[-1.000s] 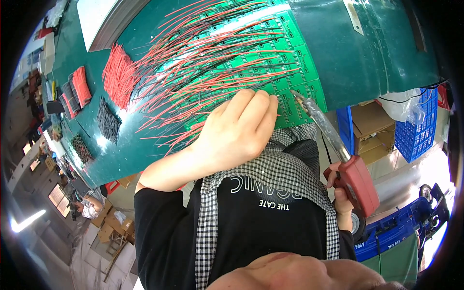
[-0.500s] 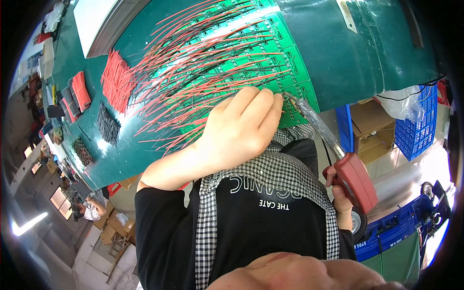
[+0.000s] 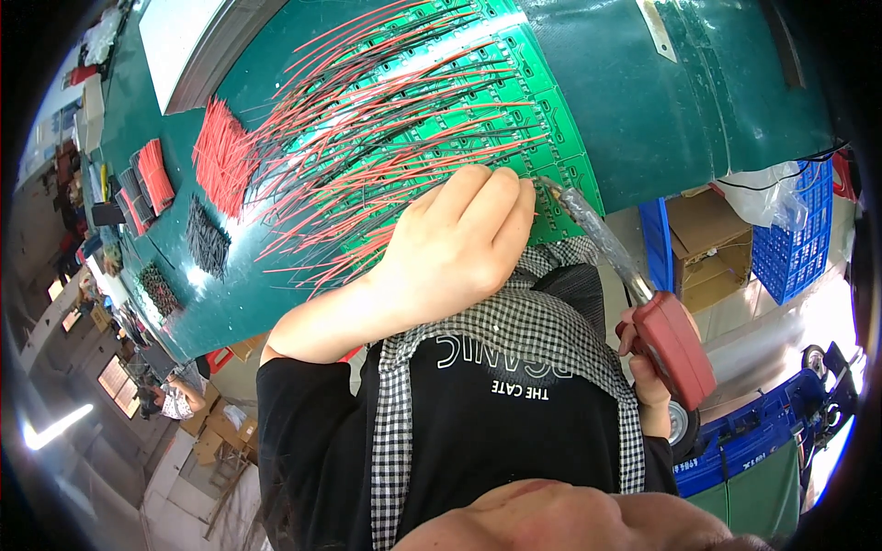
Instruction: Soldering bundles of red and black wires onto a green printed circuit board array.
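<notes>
My left hand rests over the near edge of a green circuit board panel, its fingers bent and pressed together. What lies between the fingertips is hidden behind them. In my right hand is a red-handled soldering gun. Its long wrapped barrel slants up to the left, and the tip is close beside my left fingertips at the board; whether it touches cannot be made out. Rows of thin red and black wires lie across the panel, with their loose ends fanning out to the left.
Left on the green table lie a red wire pile, a black wire pile and bundled wires. A white box-like object stands at the far left. Right, below the table, are a cardboard box and blue crate.
The soldering gun has shifted very slightly. My left hand stays almost in the same place, with its fingers still closed.
</notes>
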`<state>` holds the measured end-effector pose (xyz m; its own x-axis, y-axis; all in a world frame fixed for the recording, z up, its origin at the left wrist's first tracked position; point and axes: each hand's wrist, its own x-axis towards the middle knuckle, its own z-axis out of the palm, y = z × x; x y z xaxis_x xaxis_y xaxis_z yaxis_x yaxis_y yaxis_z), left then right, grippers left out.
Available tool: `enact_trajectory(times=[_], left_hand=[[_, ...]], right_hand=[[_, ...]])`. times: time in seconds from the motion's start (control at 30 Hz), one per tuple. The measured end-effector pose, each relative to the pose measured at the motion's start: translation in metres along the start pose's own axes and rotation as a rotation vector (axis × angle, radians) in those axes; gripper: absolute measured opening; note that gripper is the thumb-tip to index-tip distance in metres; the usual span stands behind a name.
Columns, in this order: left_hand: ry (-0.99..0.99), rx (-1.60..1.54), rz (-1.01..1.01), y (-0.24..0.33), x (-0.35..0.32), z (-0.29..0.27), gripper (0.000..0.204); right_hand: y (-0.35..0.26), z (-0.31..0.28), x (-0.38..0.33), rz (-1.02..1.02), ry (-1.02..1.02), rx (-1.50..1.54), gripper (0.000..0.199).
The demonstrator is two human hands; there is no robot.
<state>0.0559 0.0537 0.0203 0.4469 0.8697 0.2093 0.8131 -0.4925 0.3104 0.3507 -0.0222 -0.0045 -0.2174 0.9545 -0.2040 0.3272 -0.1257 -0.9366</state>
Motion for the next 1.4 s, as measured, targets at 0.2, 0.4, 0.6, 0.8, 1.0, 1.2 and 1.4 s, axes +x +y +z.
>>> enact_trajectory(times=[0.2,0.4,0.6,0.8,1.0,1.2,1.4], left_hand=[[-0.007,0.034,0.005,0.002,0.001,-0.001,0.036],[0.042,0.085,0.103,-0.007,0.000,0.000,0.026],[0.051,0.094,0.114,-0.006,0.001,0.001,0.027],[0.031,0.127,0.115,-0.005,0.001,0.000,0.026],[0.033,0.133,0.121,-0.006,0.000,-0.001,0.025],[0.032,0.082,0.075,-0.005,0.001,-0.001,0.025],[0.074,-0.031,0.031,0.000,0.009,0.001,0.030]], right_hand=[[-0.004,0.002,0.005,0.056,-0.004,0.177,0.055],[0.009,-0.001,-0.006,0.028,-0.001,-0.038,0.059],[0.007,0.001,0.003,-0.050,-0.051,-0.017,0.066],[-0.001,0.005,-0.001,0.194,0.004,0.255,0.072],[-0.017,0.013,0.009,0.246,0.106,0.392,0.081],[-0.018,0.012,0.010,0.256,0.102,0.389,0.086],[-0.008,0.005,0.007,0.209,0.017,0.310,0.083]])
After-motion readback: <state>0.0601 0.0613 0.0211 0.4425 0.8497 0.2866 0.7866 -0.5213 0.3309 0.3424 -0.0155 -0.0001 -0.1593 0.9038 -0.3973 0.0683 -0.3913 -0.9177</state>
